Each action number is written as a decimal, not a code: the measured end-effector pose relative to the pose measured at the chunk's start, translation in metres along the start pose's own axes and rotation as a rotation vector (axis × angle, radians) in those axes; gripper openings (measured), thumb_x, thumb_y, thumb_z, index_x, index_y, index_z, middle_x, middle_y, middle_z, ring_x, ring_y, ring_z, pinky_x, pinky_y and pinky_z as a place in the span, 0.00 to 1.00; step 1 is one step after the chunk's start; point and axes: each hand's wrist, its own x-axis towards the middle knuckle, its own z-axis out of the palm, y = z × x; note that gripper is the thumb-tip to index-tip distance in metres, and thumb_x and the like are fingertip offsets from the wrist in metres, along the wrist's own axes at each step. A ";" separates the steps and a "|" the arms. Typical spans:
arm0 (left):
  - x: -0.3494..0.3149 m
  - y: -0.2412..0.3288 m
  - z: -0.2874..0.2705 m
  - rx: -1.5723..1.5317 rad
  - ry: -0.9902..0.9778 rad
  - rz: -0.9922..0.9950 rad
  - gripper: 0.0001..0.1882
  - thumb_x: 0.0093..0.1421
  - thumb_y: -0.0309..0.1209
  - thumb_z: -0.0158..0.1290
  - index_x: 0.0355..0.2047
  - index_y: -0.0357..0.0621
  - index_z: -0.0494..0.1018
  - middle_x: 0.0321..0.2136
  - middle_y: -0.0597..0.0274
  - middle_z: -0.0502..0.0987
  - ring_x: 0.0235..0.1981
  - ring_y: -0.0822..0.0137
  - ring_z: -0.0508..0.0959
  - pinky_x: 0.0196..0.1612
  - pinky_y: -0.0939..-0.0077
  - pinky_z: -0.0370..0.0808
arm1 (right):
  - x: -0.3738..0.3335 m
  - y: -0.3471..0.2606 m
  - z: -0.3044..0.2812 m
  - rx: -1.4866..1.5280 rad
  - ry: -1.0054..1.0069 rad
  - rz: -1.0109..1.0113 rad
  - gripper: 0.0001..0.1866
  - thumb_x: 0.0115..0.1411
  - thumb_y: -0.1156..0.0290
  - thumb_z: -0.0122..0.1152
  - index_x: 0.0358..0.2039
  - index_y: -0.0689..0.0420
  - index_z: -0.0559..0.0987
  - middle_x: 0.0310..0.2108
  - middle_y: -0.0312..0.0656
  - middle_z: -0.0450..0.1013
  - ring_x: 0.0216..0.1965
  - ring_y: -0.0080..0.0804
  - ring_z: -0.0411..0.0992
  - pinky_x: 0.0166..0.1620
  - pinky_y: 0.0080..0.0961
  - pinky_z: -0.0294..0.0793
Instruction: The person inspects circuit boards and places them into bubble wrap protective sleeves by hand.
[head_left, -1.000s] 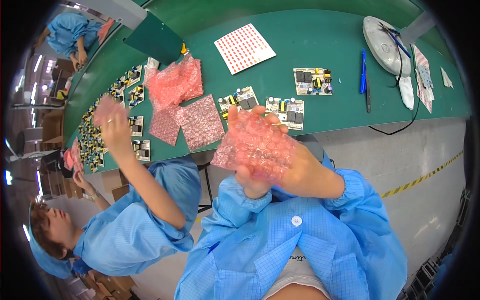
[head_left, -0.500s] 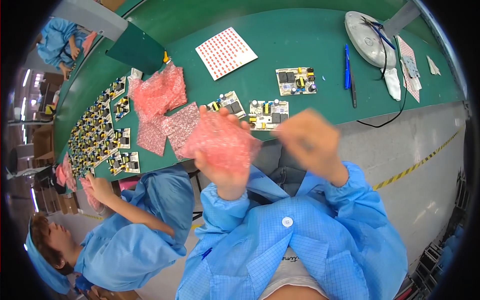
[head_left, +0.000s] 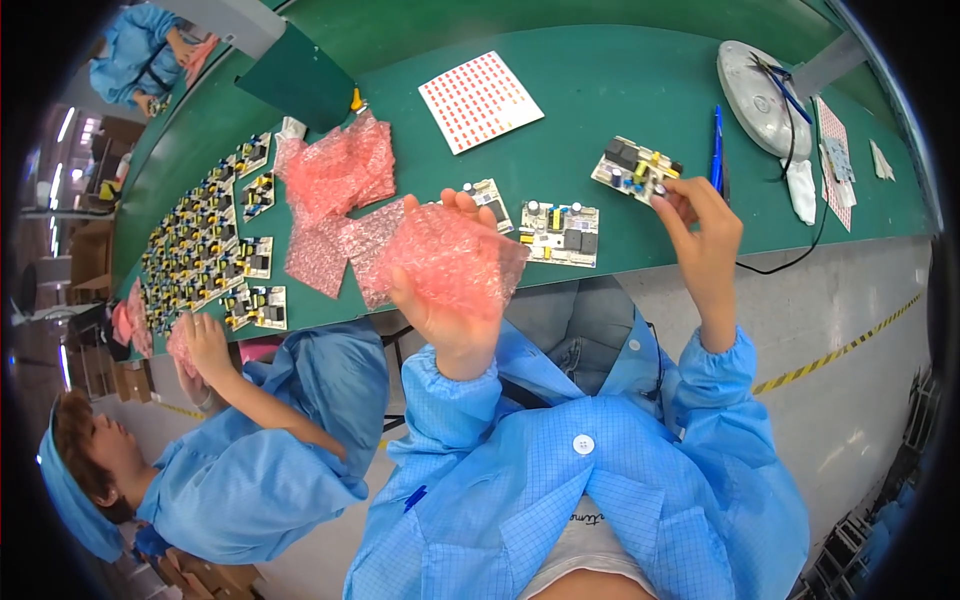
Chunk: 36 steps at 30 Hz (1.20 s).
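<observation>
My left hand [head_left: 445, 310] holds up a pink bubble-wrap bag [head_left: 455, 258] in front of my chest. My right hand [head_left: 703, 232] reaches out to the green table [head_left: 600, 80] and its fingertips grip the near edge of a circuit board [head_left: 636, 168] with yellow and black parts. Two more circuit boards lie on the table between my hands, one larger [head_left: 560, 233] and one smaller [head_left: 489, 200] partly behind the bag. Both my arms wear blue sleeves.
Pink bubble-wrap bags [head_left: 335, 190] are piled left of centre. Several rows of circuit boards [head_left: 205, 255] cover the table's left end. A red-dotted white sheet [head_left: 480, 100], a blue pen [head_left: 717, 150], a round white lamp base [head_left: 760, 85] lie farther back. A co-worker [head_left: 240, 450] in blue sits at my left.
My right hand let go of the bubble-wrap bag and reached forward to the circuit board on the table. My left hand kept the bag. The co-worker's raised hand came down to the table edge.
</observation>
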 end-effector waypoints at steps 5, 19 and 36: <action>0.001 -0.005 0.003 0.158 -0.037 0.125 0.40 0.55 0.50 0.55 0.63 0.50 0.52 0.56 0.49 0.62 0.59 0.53 0.63 0.64 0.53 0.59 | -0.020 -0.034 -0.021 0.298 -0.152 0.035 0.08 0.49 0.79 0.65 0.32 0.66 0.78 0.28 0.40 0.73 0.26 0.22 0.67 0.29 0.17 0.66; -0.014 -0.011 0.009 0.266 -0.101 0.180 0.42 0.51 0.58 0.54 0.60 0.49 0.58 0.56 0.49 0.62 0.60 0.51 0.62 0.65 0.52 0.58 | -0.028 -0.061 -0.009 0.440 -0.315 -0.031 0.09 0.46 0.81 0.66 0.31 0.64 0.80 0.26 0.40 0.73 0.25 0.23 0.68 0.28 0.18 0.67; -0.024 -0.026 -0.001 0.477 -0.380 0.242 0.55 0.41 0.43 0.69 0.62 0.65 0.44 0.59 0.51 0.53 0.61 0.48 0.59 0.65 0.46 0.56 | -0.044 -0.061 0.022 0.405 -0.196 -0.203 0.17 0.38 0.71 0.72 0.32 0.57 0.82 0.34 0.41 0.63 0.38 0.35 0.63 0.37 0.27 0.62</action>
